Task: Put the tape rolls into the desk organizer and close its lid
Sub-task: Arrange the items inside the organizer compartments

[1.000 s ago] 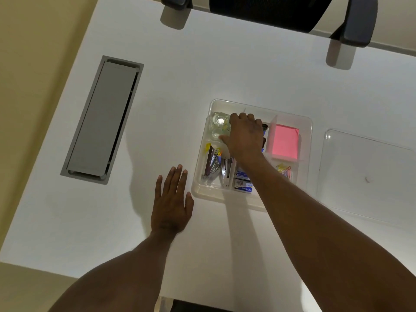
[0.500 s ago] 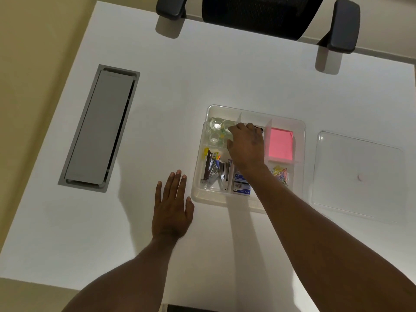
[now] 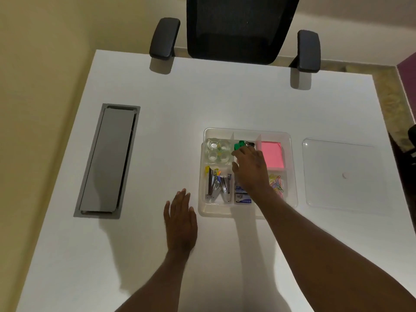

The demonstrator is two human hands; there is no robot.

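Observation:
A clear plastic desk organizer (image 3: 291,140) sits on the white desk, lid off. Several clear tape rolls (image 3: 218,150) lie in its far-left compartment. My right hand (image 3: 251,170) hovers over the organizer's middle, fingers loosely spread and holding nothing, just right of the rolls. My left hand (image 3: 180,218) rests flat on the desk, palm down, left of the organizer's near corner. The transparent lid (image 3: 342,174) lies flat on the desk to the right of the organizer.
Other compartments hold staplers (image 3: 217,186), staple boxes (image 3: 242,197), pink sticky notes (image 3: 272,157), coloured paper clips (image 3: 278,184) and green clips (image 3: 239,145). A grey cable hatch (image 3: 108,161) is set in the desk at left. A black chair (image 3: 234,28) stands at the far edge.
My right hand has pulled back from the tape compartment toward the organizer's middle, leaving the rolls uncovered. The camera has tilted up. My left hand stayed put.

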